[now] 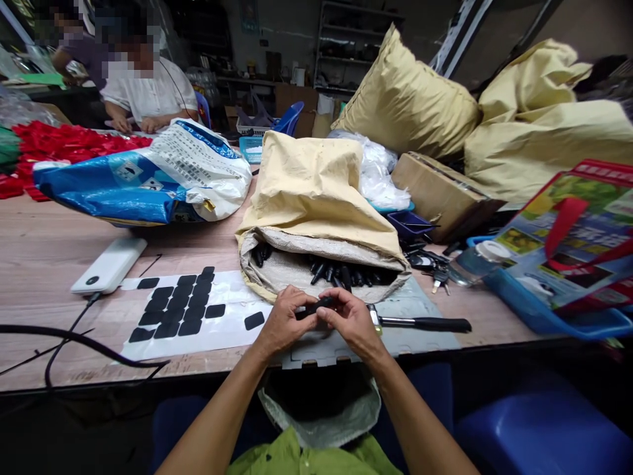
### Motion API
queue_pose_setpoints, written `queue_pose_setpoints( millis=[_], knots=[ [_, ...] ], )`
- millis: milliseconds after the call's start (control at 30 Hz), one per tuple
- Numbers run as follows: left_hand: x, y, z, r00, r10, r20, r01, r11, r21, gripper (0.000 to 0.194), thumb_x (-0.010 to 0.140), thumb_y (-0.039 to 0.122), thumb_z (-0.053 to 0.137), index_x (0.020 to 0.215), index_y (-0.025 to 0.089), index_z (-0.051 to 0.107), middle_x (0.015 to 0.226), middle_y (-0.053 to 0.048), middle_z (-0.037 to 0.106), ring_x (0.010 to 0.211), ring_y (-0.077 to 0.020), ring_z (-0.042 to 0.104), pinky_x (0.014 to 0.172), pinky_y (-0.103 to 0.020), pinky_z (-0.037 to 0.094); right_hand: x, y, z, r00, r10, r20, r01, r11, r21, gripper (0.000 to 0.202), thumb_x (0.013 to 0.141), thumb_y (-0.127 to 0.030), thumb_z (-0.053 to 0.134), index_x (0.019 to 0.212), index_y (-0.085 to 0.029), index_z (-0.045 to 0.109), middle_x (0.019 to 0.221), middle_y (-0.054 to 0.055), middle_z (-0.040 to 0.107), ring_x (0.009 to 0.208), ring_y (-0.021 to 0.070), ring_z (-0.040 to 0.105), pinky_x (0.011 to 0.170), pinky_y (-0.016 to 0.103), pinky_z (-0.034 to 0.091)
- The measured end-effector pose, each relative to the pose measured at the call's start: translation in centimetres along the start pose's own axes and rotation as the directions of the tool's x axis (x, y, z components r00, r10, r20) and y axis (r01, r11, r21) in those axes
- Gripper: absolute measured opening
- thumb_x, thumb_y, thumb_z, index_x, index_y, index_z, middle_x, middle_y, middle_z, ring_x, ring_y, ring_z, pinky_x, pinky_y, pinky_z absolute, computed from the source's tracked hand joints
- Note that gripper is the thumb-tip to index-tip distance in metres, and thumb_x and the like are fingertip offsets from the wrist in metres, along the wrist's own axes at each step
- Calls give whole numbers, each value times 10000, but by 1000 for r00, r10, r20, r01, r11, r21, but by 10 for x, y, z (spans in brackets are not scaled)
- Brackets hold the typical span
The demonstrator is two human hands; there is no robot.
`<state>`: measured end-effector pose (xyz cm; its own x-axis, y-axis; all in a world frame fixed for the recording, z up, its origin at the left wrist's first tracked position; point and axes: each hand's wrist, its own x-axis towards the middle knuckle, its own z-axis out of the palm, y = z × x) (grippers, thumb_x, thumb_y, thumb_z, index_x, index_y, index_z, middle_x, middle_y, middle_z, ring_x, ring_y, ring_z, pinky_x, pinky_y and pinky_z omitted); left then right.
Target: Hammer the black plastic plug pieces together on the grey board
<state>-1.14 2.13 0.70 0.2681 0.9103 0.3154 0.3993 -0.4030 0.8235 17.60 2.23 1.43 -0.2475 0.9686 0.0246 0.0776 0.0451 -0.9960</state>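
Between my left hand [287, 321] and my right hand [352, 323] is a small black part [316, 307], pinched by the fingers of both hands near the table's front edge. Just behind them a cream sack [316, 191] lies with its mouth towards me, and several black parts [346, 274] show inside it. A hammer [420, 323] with a black grip lies right of my right hand. To the left, several black rounded squares [178, 307] rest on a white sheet [222, 333].
A white power bank [109, 264] with a black cable lies at the left, below a blue and white sack [148, 175]. Keys [439, 280], a clear jar [479, 262] and a blue basket [558, 320] stand right. An open bag [326, 422] hangs below the edge. Two people sit behind.
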Motion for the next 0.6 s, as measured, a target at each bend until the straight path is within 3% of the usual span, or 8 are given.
queue_pose_setpoints(
  millis=[133, 233, 400, 600],
  knots=[
    [-1, -1, 2, 1000, 5, -3, -4, 1000, 27, 119, 850, 275, 736, 955, 246, 783, 798, -23, 680, 883, -221, 533, 871, -364, 383, -1, -1, 0, 999, -51, -9, 50, 995, -86, 313, 834, -448, 761, 1018, -213, 665, 866, -2, 661, 752, 145, 587, 690, 268, 487],
    [-1, -1, 2, 999, 44, 14, -45, 998, 46, 121, 848, 251, 702, 933, 254, 789, 762, -14, 670, 851, -214, 523, 868, -367, 374, -2, -10, 0, 997, -74, -3, 72, 979, -192, 268, 852, -454, 738, 916, -208, 652, 767, -25, 615, 682, 132, 535, 631, 251, 431],
    [-2, 0, -1, 991, 124, 51, -127, 991, 50, 125, 856, 234, 654, 861, 242, 778, 711, -8, 663, 811, -208, 504, 854, -371, 368, -4, -27, 5, 978, -207, -24, 180, 896, -406, 158, 860, -340, 695, 817, -206, 623, 727, -23, 571, 687, 140, 503, 631, 260, 378],
    [-2, 2, 1, 992, 124, 6, -124, 990, 60, 115, 868, 237, 685, 909, 237, 791, 732, -13, 679, 822, -209, 506, 836, -366, 378, -5, -20, 9, 975, -215, -59, 185, 929, -320, 151, 857, -347, 685, 835, -209, 629, 738, -18, 565, 681, 142, 501, 621, 261, 391]
  ],
)
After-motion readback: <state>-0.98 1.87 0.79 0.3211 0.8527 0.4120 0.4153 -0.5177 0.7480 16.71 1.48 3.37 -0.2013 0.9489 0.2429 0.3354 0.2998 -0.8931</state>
